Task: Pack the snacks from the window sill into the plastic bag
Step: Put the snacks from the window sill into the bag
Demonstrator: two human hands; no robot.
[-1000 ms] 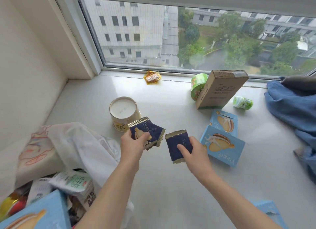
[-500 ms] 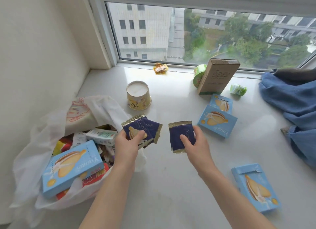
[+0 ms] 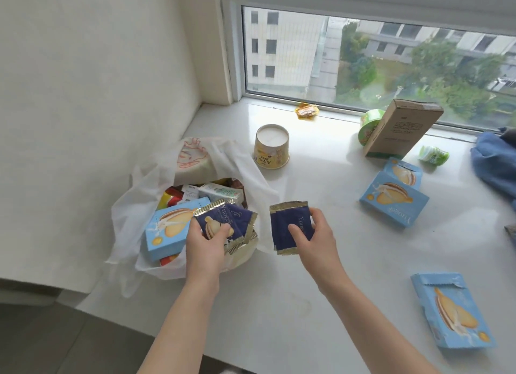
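Note:
My left hand [image 3: 205,241] grips a fan of dark blue biscuit packets [image 3: 237,223] right over the mouth of the white plastic bag [image 3: 131,203]. My right hand [image 3: 317,238] pinches a small stack of the same blue packets [image 3: 283,223] above the sill, just right of the bag. The bag lies open at the sill's left end and holds a light blue biscuit box [image 3: 167,228], a white carton and red wrappers. On the sill lie two light blue boxes [image 3: 393,203], a third blue box [image 3: 449,309] near the front, a paper cup [image 3: 271,147] and a yellow wrapper [image 3: 307,111].
A brown cardboard box [image 3: 402,128] leans against a green tub [image 3: 368,122] by the window, with a small green-white bottle [image 3: 434,155] beside it. Blue cloth [image 3: 494,161] is heaped at the right edge. A wall bounds the left; the sill's front edge drops to the floor.
The view has swung left and down, bringing the open bag fully into sight. My left hand has carried its packets over the bag's mouth; my right hand follows with its stack.

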